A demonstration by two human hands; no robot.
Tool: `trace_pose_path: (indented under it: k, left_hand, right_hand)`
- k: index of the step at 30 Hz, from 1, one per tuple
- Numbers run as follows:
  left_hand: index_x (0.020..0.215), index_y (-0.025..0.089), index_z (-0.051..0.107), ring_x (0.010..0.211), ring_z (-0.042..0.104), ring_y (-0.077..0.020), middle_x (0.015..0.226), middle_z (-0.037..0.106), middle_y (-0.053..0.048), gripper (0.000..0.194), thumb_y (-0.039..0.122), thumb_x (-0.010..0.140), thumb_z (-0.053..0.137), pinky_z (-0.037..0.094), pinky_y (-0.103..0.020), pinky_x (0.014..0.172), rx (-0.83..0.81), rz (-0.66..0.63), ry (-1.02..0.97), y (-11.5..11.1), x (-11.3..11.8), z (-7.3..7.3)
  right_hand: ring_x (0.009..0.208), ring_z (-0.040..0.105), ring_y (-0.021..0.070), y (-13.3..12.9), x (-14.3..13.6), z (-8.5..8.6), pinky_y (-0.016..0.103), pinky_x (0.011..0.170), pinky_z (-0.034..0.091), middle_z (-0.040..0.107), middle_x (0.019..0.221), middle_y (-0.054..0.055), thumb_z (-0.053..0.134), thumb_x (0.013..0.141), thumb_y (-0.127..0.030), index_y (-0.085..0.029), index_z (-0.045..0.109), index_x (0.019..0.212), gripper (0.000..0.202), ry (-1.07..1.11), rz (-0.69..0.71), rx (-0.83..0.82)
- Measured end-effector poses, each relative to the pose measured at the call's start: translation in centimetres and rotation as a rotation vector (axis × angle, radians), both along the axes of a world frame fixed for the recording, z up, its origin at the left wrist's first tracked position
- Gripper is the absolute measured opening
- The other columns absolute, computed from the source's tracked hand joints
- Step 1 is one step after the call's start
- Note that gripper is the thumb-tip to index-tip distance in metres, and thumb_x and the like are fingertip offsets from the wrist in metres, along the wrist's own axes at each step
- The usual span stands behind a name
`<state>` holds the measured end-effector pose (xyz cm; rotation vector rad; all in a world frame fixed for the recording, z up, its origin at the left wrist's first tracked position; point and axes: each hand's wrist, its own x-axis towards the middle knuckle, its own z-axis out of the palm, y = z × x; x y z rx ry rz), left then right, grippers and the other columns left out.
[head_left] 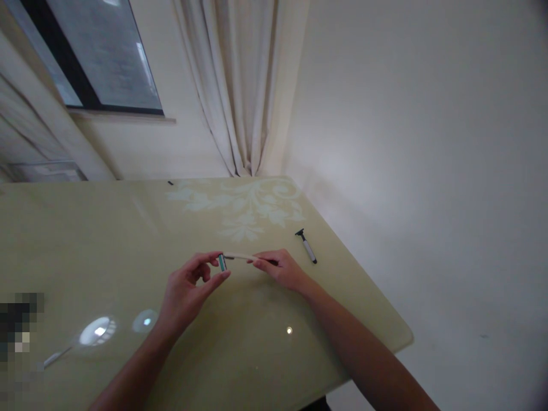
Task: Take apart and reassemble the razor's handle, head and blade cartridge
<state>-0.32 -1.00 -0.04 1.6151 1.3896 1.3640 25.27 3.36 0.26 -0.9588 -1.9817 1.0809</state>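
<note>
Between the thumb and forefinger of my left hand (190,282) is a small razor head (222,262) with a green strip, gripped at its two ends. My right hand (280,268) pinches the far end of a slim, pale razor handle (240,256). The handle's dark neck meets the back of the head; I cannot tell whether the two are locked together. Both hands are held over the table. Beyond my right hand, a second razor (307,248) with a grey handle and black head lies on the table.
The glossy, pale green table (107,240) has a white floral pattern and reflects lamps. A small dark piece (170,182) lies at its far edge. A thin white object (57,357) is at the left, beside a blurred-out patch. A wall (428,200) borders the right side; curtains (240,85) hang behind.
</note>
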Motion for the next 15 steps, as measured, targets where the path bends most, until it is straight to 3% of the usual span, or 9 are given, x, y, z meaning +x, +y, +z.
trace_pose_path:
  k: [5, 9, 15]
  left_hand:
    - [0.114, 0.022, 0.077, 0.064, 0.055, -0.0111, 0.085, 0.068, 0.0, 0.044, 0.043, 0.077, 0.087, 0.049, -0.024, 0.062, -0.003, 0.008, -0.029, -0.04, 0.13, 0.21]
    - [0.113, 0.023, 0.078, 0.063, 0.054, -0.0109, 0.084, 0.068, 0.001, 0.042, 0.042, 0.077, 0.087, 0.049, -0.024, 0.062, 0.005, 0.017, -0.016, -0.03, 0.13, 0.29]
    - [0.115, 0.024, 0.077, 0.065, 0.055, -0.0113, 0.084, 0.068, 0.001, 0.044, 0.043, 0.077, 0.087, 0.05, -0.024, 0.063, 0.015, 0.0, -0.005, 0.11, -0.23, -0.07]
  right_hand:
    - [0.058, 0.038, 0.0107, 0.0, -0.06, -0.13, 0.025, 0.056, 0.028, 0.06, 0.065, 0.0, 0.063, 0.098, -0.055, -0.013, 0.084, 0.113, 0.049, 0.015, 0.033, -0.033]
    - [0.059, 0.04, 0.0108, -0.06, 0.05, 0.0, 0.025, 0.056, 0.027, 0.061, 0.068, 0.001, 0.064, 0.098, -0.055, -0.013, 0.085, 0.11, 0.049, 0.021, -0.021, -0.041]
    - [0.058, 0.036, 0.0098, -0.2, 0.18, 0.07, 0.025, 0.055, 0.024, 0.052, 0.063, -0.002, 0.066, 0.097, -0.053, -0.014, 0.085, 0.11, 0.045, 0.017, 0.049, -0.085]
